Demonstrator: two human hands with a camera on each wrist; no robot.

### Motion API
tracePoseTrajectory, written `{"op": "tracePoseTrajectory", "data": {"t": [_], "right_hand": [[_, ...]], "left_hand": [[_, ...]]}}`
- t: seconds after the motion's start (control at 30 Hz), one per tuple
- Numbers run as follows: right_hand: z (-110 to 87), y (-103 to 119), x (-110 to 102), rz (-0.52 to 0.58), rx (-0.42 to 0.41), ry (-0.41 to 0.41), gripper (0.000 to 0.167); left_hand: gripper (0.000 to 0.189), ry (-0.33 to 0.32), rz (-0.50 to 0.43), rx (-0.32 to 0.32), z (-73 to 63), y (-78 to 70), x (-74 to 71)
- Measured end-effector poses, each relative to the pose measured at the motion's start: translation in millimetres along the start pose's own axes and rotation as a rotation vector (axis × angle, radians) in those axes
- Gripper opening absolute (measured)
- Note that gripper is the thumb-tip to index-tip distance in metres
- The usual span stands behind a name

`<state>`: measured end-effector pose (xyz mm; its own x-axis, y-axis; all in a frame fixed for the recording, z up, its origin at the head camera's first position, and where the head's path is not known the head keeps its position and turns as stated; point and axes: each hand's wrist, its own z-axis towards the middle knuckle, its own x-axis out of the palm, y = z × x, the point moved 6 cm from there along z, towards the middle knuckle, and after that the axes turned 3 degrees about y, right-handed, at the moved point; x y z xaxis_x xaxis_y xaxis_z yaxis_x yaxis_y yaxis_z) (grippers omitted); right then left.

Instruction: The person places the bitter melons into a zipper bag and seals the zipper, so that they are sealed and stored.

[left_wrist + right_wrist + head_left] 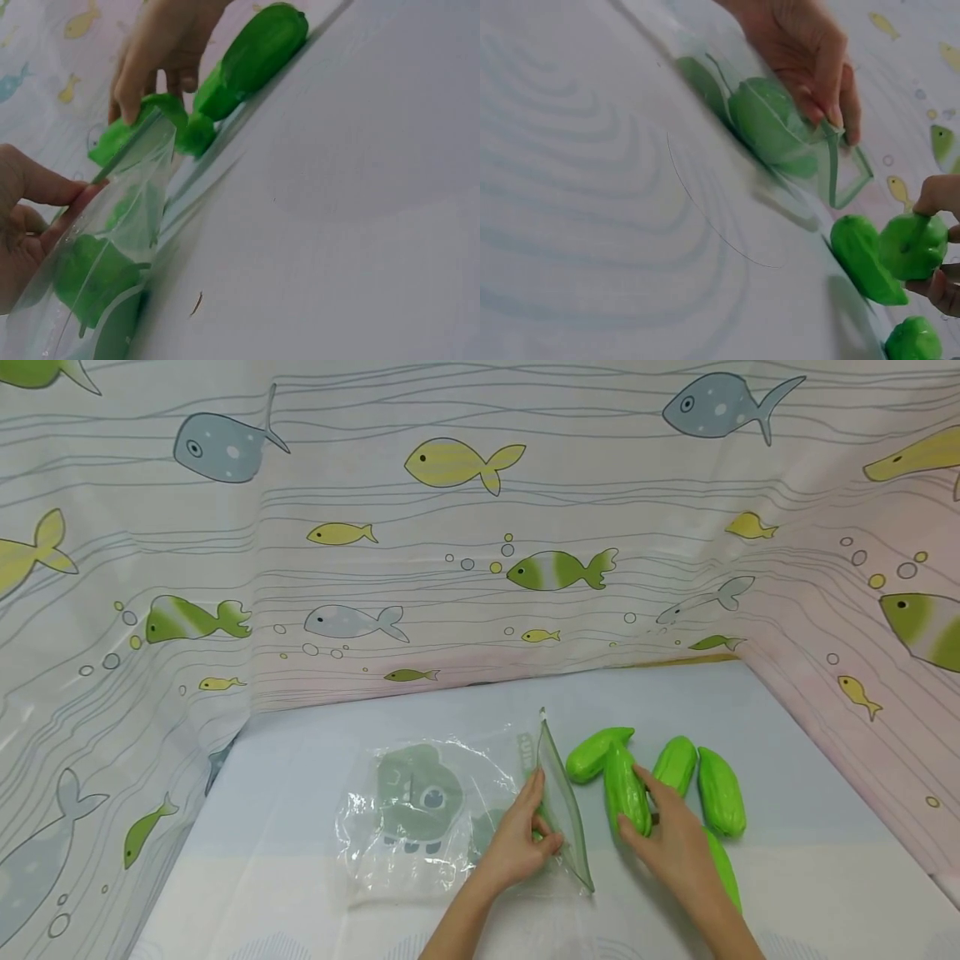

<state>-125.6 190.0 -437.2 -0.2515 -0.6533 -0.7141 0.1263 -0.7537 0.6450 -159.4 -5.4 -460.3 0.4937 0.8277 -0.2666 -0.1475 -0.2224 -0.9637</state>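
A clear zip bag (420, 802) with a green cartoon print lies at the middle of the table, its zip edge raised and its mouth parted toward the right. My left hand (517, 839) pinches that edge between thumb and fingers, as the left wrist view also shows. Just right of the mouth, my right hand (671, 843) grips a bright green model vegetable (624, 789), long, ribbed and pointed at its far end. Behind it, a second green vegetable (592, 758) overlaps its tip. In the right wrist view, the held vegetable (915, 244) shows a lobed, dimpled end.
More green vegetables lie right of my right hand: one behind the fingers (677, 760), another farther right (722, 793), and one partly hidden by the wrist (723, 872). A pale cloth covers the table (285, 793). Fish-print curtain (450, 568) surrounds its back and sides.
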Motion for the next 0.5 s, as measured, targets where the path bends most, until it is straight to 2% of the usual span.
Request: {"op": "tracePoseTrajectory", "data": {"t": [0.2,0.5], "right_hand": [[-0.3,12,-9,0.005,-0.16,-0.117,0.075],[0.0,26,-13,0.016,-0.211,-0.123,0.078]], "left_hand": [[0.09,-0.003,-0.008,0.003,-0.3,0.0,0.1],[0.09,-0.01,0.01,0.018,-0.9,-0.2,-0.4]]}}
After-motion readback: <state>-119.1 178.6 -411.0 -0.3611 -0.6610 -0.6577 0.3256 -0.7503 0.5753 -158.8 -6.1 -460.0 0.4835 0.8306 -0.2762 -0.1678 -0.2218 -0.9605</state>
